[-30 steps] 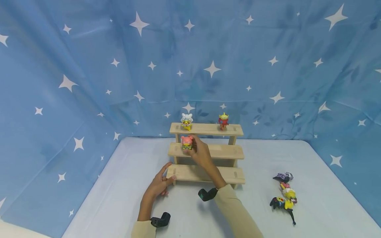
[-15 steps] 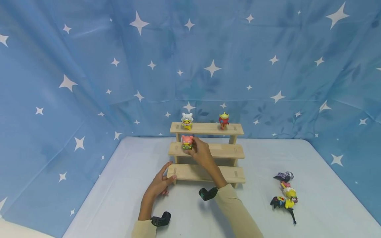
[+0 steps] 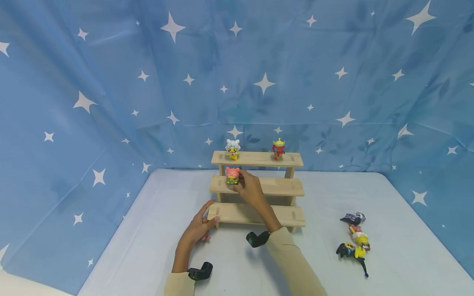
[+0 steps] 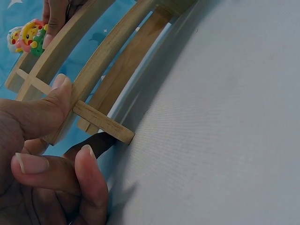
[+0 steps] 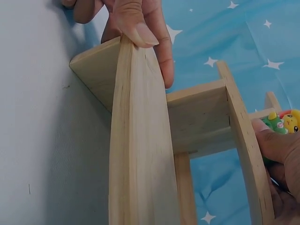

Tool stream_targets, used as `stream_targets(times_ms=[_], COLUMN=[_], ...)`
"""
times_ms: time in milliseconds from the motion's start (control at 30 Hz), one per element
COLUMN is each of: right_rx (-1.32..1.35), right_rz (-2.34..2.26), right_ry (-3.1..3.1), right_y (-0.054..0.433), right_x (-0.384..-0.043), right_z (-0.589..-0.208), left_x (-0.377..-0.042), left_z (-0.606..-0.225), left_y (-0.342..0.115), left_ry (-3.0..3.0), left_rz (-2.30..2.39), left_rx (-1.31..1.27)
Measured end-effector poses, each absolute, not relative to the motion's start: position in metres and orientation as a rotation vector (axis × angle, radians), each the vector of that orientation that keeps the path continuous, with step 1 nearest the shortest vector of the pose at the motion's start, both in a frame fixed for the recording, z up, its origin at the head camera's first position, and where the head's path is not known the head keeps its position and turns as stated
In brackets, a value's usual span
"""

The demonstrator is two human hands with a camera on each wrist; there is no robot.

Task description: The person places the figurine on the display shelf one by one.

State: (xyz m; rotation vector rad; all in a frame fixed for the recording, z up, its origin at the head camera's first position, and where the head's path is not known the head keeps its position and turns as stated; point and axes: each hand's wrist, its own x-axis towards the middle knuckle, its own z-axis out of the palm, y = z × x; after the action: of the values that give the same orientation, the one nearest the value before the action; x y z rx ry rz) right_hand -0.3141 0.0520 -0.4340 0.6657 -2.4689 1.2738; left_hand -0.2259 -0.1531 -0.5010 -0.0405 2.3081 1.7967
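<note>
A three-step wooden display stand (image 3: 275,213) stands on the white table. At the left end of its lowest shelf, my left hand (image 3: 198,228) grips the board, thumb on the front edge and forefinger behind, as the left wrist view shows. My right hand (image 3: 251,190) pinches a small yellow figurine in a pink hood (image 3: 232,175) at the left of the middle shelf, its base right at the board. In the right wrist view the thumb lies against the green lower part of the figurine (image 5: 289,123).
On the top shelf stand a yellow figurine in a white hood (image 3: 232,149), left, and a red-suited figurine with a yellow-green head (image 3: 278,149), right. Several figurines (image 3: 360,240) lie in a cluster at the table's right. A blue star-patterned curtain (image 3: 314,82) hangs behind.
</note>
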Motion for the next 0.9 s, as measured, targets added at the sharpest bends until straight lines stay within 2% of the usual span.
stream_targets(times_ms=[900], right_rx=[0.664], right_rz=[1.218], right_ry=[-2.447], right_y=[0.0521], right_x=[-0.3103], right_z=[-0.4327], left_x=[-0.2232], left_z=[-0.4972], left_y=[-0.1524], left_ry=[2.294], left_rz=[1.801], left_rx=[-0.013])
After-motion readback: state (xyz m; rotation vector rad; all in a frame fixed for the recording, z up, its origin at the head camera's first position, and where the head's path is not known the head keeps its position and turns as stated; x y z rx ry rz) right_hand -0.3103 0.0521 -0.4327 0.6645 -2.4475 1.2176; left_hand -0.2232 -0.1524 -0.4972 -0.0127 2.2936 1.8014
